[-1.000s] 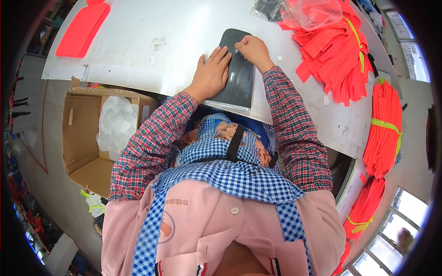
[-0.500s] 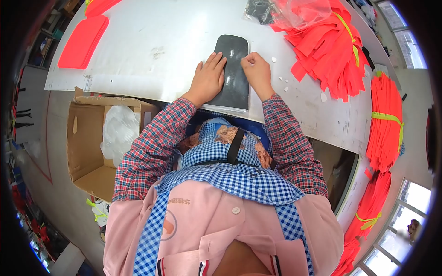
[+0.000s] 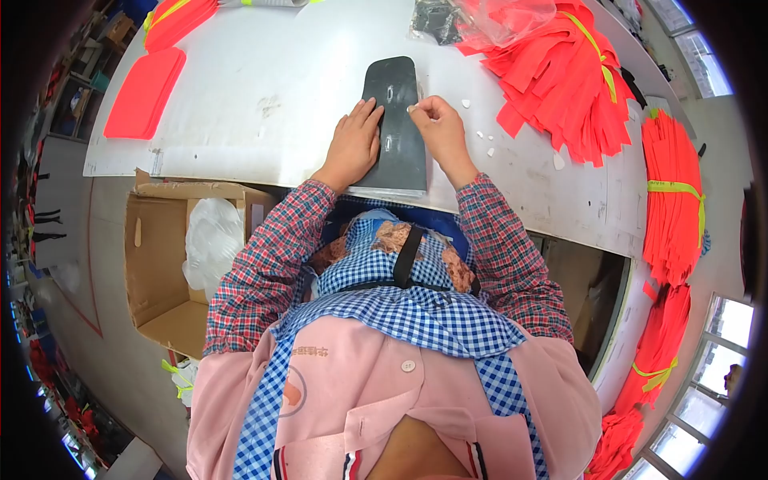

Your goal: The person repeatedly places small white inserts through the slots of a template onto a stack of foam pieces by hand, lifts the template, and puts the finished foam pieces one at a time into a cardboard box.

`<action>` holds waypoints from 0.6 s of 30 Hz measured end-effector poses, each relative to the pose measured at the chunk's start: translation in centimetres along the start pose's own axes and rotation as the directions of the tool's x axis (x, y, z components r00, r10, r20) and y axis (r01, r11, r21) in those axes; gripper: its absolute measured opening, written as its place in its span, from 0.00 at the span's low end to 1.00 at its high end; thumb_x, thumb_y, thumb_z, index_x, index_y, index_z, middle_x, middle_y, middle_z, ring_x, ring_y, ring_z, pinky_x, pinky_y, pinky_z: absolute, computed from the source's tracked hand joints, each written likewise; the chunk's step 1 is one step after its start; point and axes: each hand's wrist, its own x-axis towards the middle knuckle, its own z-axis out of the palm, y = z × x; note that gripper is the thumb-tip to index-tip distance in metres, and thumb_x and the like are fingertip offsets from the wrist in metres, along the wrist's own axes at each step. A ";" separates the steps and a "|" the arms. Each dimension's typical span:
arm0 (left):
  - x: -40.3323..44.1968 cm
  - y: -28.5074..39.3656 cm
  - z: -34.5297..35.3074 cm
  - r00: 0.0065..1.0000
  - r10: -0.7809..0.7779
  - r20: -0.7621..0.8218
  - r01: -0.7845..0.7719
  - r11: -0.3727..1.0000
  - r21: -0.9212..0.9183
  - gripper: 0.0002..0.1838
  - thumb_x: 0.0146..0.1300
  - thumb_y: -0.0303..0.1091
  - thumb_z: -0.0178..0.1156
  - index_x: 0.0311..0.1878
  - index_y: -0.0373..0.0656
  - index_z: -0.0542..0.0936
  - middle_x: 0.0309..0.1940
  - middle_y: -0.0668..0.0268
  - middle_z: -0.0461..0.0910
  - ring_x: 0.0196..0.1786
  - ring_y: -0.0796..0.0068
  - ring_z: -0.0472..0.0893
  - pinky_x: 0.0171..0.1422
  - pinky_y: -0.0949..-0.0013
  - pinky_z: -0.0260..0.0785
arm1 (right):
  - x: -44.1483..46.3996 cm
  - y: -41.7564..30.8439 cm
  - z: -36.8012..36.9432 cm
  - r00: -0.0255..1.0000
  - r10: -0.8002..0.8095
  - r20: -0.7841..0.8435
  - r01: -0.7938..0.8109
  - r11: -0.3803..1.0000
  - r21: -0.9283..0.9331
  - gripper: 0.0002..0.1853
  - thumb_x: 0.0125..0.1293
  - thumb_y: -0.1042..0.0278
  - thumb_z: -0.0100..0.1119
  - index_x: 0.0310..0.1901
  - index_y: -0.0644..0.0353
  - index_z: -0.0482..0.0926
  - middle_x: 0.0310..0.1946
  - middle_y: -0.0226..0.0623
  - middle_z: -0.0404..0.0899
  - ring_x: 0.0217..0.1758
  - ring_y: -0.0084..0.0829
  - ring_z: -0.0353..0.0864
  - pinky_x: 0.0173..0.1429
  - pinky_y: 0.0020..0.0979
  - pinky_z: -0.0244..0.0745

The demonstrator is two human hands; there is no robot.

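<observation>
The table (image 3: 240,104) spreads in front of me, cut off at the top of the view. On it the black panel (image 3: 403,156) lies between my hands, its long axis running away from me, its near end by the table's edge. My left hand (image 3: 352,148) is nearer, laid flat over the left edge and hiding part of it, gripping nothing. My right hand (image 3: 445,136) curls at the right edge, fingertips pinching a white bit (image 3: 410,108) too small to make out; whether that touches the panel, I cannot tell.
</observation>
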 end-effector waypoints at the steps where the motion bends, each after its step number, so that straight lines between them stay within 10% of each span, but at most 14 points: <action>1: 0.0 0.0 0.0 1.000 0.001 -0.007 -0.001 1.000 -0.003 0.22 0.68 0.31 0.50 0.64 0.37 0.71 0.67 0.50 0.67 0.71 0.49 0.65 0.71 0.51 0.57 | -0.2 0.3 0.0 0.998 0.036 0.059 -0.035 0.999 -0.004 0.11 0.60 0.62 0.65 0.35 0.61 0.80 0.30 0.39 0.82 0.36 0.28 0.81 0.44 0.30 0.75; 7: 0.0 0.0 -0.5 0.995 0.020 -0.099 -0.027 0.997 -0.068 0.19 0.67 0.28 0.51 0.60 0.37 0.73 0.63 0.49 0.70 0.68 0.47 0.67 0.70 0.51 0.58 | -1.7 1.2 0.5 0.979 0.098 0.180 -0.091 0.995 -0.050 0.10 0.60 0.63 0.64 0.35 0.61 0.80 0.30 0.39 0.82 0.34 0.28 0.79 0.41 0.30 0.73; 10: -0.1 0.7 -1.8 0.956 -0.058 -0.288 0.028 0.994 -0.108 0.16 0.66 0.28 0.53 0.57 0.36 0.75 0.55 0.51 0.75 0.58 0.51 0.75 0.63 0.54 0.66 | -1.9 1.7 0.3 0.990 -0.052 -0.131 0.051 0.999 -0.010 0.09 0.61 0.64 0.64 0.35 0.61 0.79 0.30 0.37 0.81 0.33 0.27 0.77 0.41 0.30 0.72; 14: -0.8 2.2 -3.8 0.953 -0.301 0.024 0.285 0.871 -0.400 0.13 0.63 0.33 0.61 0.48 0.36 0.79 0.38 0.55 0.78 0.39 0.60 0.79 0.46 0.60 0.73 | -1.0 4.5 -2.9 0.949 0.046 -0.313 0.026 0.974 0.224 0.07 0.64 0.66 0.62 0.35 0.61 0.79 0.30 0.31 0.79 0.35 0.23 0.78 0.41 0.28 0.72; 18: -0.5 4.4 -5.0 0.942 -0.170 0.289 0.218 0.966 -0.143 0.20 0.54 0.37 0.71 0.46 0.35 0.81 0.36 0.54 0.79 0.41 0.56 0.79 0.47 0.59 0.73 | -2.4 2.9 -5.5 0.937 0.335 -0.101 -0.180 0.711 0.680 0.06 0.66 0.68 0.60 0.38 0.60 0.77 0.32 0.28 0.79 0.38 0.22 0.79 0.49 0.29 0.76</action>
